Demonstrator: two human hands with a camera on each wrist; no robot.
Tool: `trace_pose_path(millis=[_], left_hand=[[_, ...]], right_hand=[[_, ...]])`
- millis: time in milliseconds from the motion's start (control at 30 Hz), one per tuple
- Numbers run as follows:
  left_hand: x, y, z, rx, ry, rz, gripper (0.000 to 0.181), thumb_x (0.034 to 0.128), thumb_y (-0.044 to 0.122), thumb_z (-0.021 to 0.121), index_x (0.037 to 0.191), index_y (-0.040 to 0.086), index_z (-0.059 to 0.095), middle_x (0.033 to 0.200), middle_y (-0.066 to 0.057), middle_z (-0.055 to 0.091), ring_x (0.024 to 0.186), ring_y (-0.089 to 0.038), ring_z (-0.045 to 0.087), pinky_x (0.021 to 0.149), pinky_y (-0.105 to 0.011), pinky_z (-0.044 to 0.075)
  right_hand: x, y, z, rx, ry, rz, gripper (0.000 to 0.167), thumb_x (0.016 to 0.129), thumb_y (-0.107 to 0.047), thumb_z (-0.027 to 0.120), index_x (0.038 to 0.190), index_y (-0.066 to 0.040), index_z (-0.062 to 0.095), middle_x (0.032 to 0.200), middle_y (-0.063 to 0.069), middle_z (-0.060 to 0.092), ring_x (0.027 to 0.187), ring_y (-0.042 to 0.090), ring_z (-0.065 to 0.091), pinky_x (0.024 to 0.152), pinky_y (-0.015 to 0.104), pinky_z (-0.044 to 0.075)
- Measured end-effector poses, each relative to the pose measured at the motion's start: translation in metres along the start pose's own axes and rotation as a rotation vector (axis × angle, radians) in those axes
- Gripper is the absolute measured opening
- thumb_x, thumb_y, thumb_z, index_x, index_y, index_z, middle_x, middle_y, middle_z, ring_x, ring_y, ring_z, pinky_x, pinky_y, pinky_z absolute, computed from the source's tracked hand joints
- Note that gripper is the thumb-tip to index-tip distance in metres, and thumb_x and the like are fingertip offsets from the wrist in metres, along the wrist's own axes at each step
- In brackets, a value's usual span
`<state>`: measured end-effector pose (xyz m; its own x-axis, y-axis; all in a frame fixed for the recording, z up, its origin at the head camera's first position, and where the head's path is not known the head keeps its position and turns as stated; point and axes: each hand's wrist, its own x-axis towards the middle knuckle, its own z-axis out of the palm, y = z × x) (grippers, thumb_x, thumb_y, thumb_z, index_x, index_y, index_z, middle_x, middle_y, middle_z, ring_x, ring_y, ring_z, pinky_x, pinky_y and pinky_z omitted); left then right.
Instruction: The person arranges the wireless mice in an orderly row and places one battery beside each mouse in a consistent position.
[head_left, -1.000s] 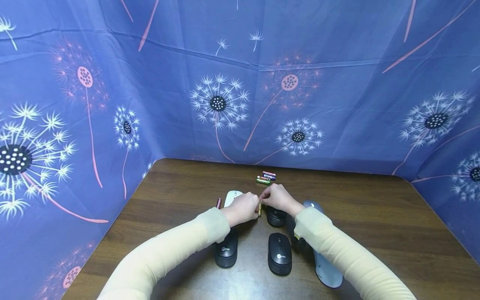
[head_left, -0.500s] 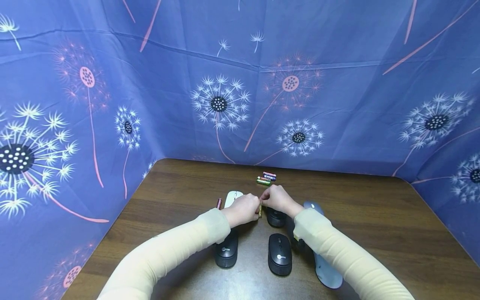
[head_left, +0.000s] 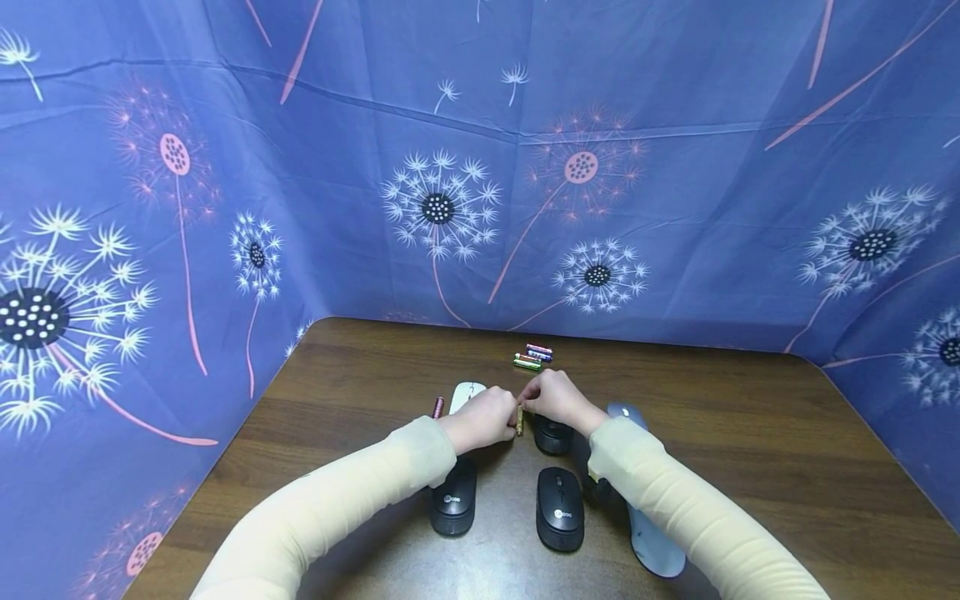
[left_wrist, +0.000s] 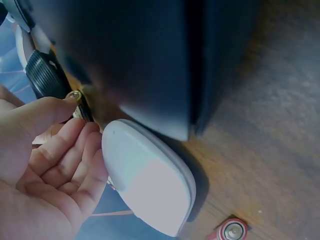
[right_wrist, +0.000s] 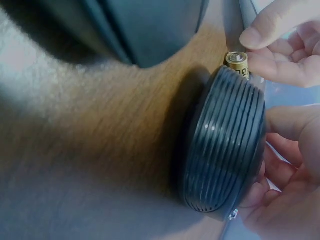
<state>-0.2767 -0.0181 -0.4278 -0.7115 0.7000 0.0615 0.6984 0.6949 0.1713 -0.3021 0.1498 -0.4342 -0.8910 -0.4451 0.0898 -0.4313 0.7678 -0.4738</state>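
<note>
So the left hand [head_left: 491, 415] has its thumb and index finger pinching a gold battery [head_left: 520, 422], which sits right in the gap between the two hands. The right hand [head_left: 557, 397] is bent over with its fingertips by the battery's far end, but they're hidden behind a ribbed black mouse [right_wrist: 225, 145] up close, so I can't tell if they're gripping anything. That mouse is just right of the pinch. Left of the pinch there's a white mouse [left_wrist: 145, 175], partly covered by the left hand, with a dark red battery [head_left: 438, 407] just past it. A little bunch of batteries [head_left: 533, 357] lies beyond the grip, toward the curtain [head_left: 480, 167]. On the near side are two more black mice, one by the left cuff [head_left: 453, 500] and one [head_left: 560, 508] between the forearms, all on a wood-grain table [head_left: 360, 375].
</note>
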Motion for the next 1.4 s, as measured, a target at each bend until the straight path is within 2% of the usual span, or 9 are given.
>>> trace_pose_path(millis=[133, 400, 633, 767, 867, 1033, 1167, 1267, 1400], left_hand=[[-0.001, 0.0, -0.002, -0.047, -0.009, -0.002, 0.018, 0.0757, 0.011, 0.073, 0.061, 0.013, 0.064, 0.055, 0.008, 0.05, 0.054, -0.006, 0.041, 0.048, -0.018, 0.032], [-0.005, -0.003, -0.011, -0.146, -0.025, 0.002, 0.004, 0.0775, 0.014, 0.075, 0.077, 0.011, 0.073, 0.069, 0.006, 0.065, 0.059, -0.002, 0.051, 0.056, -0.015, 0.043], [-0.005, -0.003, -0.032, -0.26, -0.039, -0.027, 0.016, 0.0779, 0.013, 0.076, 0.09, 0.003, 0.071, 0.083, -0.004, 0.071, 0.073, -0.009, 0.064, 0.067, -0.019, 0.051], [0.0, -0.007, -0.043, -0.339, -0.025, -0.072, 0.026, 0.0815, 0.014, 0.073, 0.103, -0.001, 0.068, 0.094, -0.009, 0.071, 0.087, -0.016, 0.067, 0.077, -0.025, 0.054], [0.005, -0.01, -0.05, -0.384, 0.0, -0.114, 0.027, 0.0856, 0.016, 0.069, 0.107, -0.001, 0.067, 0.096, -0.008, 0.071, 0.088, -0.016, 0.067, 0.077, -0.026, 0.053], [0.012, -0.014, -0.06, -0.454, 0.052, -0.19, 0.023, 0.0897, 0.019, 0.063, 0.105, 0.001, 0.068, 0.096, -0.007, 0.071, 0.087, -0.015, 0.065, 0.074, -0.026, 0.053], [0.021, -0.02, -0.061, -0.556, 0.071, -0.287, 0.028, 0.091, 0.022, 0.06, 0.109, 0.002, 0.067, 0.105, -0.008, 0.069, 0.095, -0.018, 0.063, 0.079, -0.029, 0.052], [0.028, -0.025, -0.059, -0.661, 0.08, -0.358, 0.029, 0.0919, 0.023, 0.058, 0.111, 0.002, 0.066, 0.104, -0.009, 0.068, 0.095, -0.02, 0.063, 0.077, -0.029, 0.052], [0.036, -0.029, -0.054, -0.851, 0.096, -0.441, 0.03, 0.0933, 0.02, 0.056, 0.111, -0.002, 0.065, 0.089, -0.006, 0.065, 0.088, -0.021, 0.062, 0.076, -0.028, 0.053]], right_hand=[[-0.001, 0.001, -0.002, 0.012, 0.008, 0.02, 0.005, 0.078, -0.01, 0.071, 0.077, -0.012, 0.076, 0.073, -0.004, 0.072, 0.07, 0.009, 0.063, 0.064, 0.027, 0.05], [-0.002, 0.001, -0.011, 0.069, 0.001, 0.033, 0.007, 0.08, -0.009, 0.069, 0.081, -0.011, 0.076, 0.077, -0.002, 0.072, 0.072, 0.009, 0.063, 0.063, 0.026, 0.051], [-0.006, -0.003, -0.027, 0.104, -0.008, 0.042, 0.009, 0.083, -0.011, 0.068, 0.085, -0.01, 0.076, 0.083, 0.001, 0.073, 0.075, 0.009, 0.062, 0.066, 0.027, 0.051], [-0.007, -0.005, -0.041, 0.14, 0.005, 0.079, 0.012, 0.086, -0.014, 0.066, 0.089, -0.008, 0.076, 0.086, 0.002, 0.073, 0.078, 0.008, 0.062, 0.067, 0.027, 0.05], [-0.008, -0.006, -0.05, 0.188, 0.016, 0.128, 0.015, 0.087, -0.015, 0.065, 0.092, -0.006, 0.075, 0.086, 0.003, 0.073, 0.076, 0.009, 0.06, 0.066, 0.027, 0.05], [-0.007, -0.003, -0.057, 0.349, 0.033, 0.255, 0.02, 0.09, -0.013, 0.061, 0.098, 0.001, 0.072, 0.082, 0.01, 0.071, 0.068, 0.012, 0.059, 0.058, 0.024, 0.048], [-0.006, 0.002, -0.058, 0.513, 0.048, 0.313, 0.025, 0.093, -0.009, 0.054, 0.104, 0.01, 0.066, 0.085, 0.013, 0.071, 0.07, 0.012, 0.064, 0.065, 0.029, 0.055], [-0.005, 0.006, -0.058, 0.643, 0.053, 0.351, 0.029, 0.095, -0.008, 0.049, 0.109, 0.015, 0.061, 0.083, 0.01, 0.071, 0.072, 0.013, 0.066, 0.071, 0.032, 0.057], [-0.004, 0.012, -0.057, 0.806, 0.066, 0.412, 0.033, 0.096, -0.007, 0.045, 0.116, 0.017, 0.055, 0.08, 0.003, 0.068, 0.076, 0.013, 0.067, 0.076, 0.032, 0.056]])
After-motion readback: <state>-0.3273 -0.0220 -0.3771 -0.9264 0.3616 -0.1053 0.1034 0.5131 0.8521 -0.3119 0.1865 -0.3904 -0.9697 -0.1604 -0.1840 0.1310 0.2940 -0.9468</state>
